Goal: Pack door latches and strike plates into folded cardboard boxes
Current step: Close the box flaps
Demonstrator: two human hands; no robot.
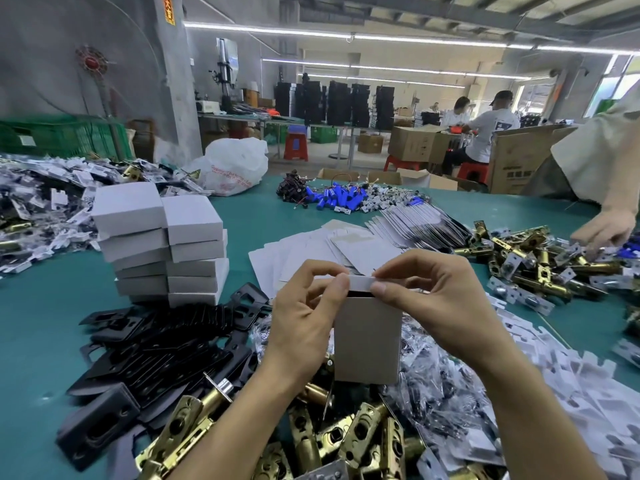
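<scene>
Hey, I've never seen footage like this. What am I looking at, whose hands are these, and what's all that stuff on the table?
There is no machine here. This is one picture from a camera worn on a worker's head, looking down at their own hands. The left hand and right hand pinch the top flap of a small grey cardboard box, held upright. On the green table lie black strike plates, brass latches, flat box blanks and a stack of closed boxes.
</scene>
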